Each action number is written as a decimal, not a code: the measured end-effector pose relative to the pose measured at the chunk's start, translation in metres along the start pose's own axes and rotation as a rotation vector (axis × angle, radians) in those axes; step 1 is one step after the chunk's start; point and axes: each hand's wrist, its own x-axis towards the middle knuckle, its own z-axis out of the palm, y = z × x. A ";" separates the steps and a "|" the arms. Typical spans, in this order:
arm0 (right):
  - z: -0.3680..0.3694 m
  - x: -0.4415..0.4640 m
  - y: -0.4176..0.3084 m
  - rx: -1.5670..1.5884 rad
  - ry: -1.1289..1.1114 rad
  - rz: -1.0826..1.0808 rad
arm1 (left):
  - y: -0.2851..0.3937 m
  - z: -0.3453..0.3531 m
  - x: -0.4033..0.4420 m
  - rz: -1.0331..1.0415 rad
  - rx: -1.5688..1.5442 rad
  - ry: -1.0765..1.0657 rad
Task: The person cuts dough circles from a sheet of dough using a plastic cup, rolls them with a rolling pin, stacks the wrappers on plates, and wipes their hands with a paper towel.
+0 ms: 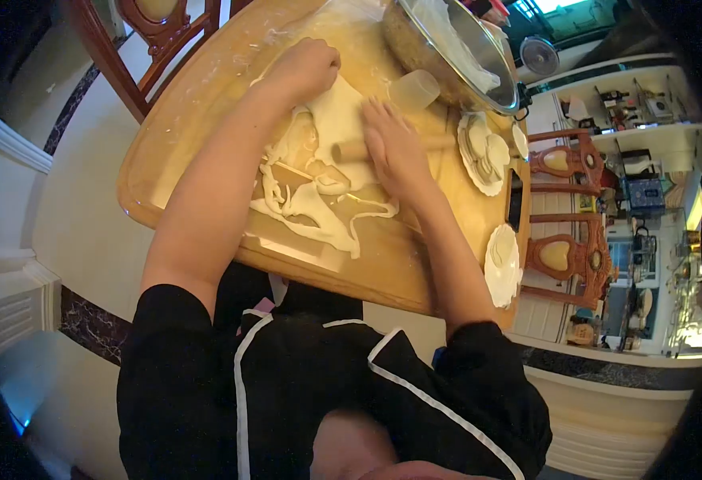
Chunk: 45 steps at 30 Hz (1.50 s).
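A sheet of pale dough (341, 120) lies on the wooden table, with torn, stringy dough scraps (319, 220) at its near side. My left hand (307, 70) rests at the far part of the sheet, its fingers curled closed; whatever they may hold is hidden. Across the sheet's right side lies a wooden rolling pin (352, 151), passing beneath my right hand (395, 148). That hand is laid flat with its fingers stretched out over the pin and dough edge. Just beyond its fingertips is a translucent cup (416, 90), tipped on its side.
A large metal bowl (479, 94) with a plastic bag stands at the back right. Round dough pieces sit on a white scalloped plate (491, 189) and another white plate (504, 280). A dark phone (515, 198) lies between them. Carved chairs (567, 248) flank the table (159, 152).
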 end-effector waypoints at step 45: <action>0.018 -0.002 -0.037 -0.068 0.135 0.063 | 0.043 -0.009 -0.012 0.140 -0.012 -0.035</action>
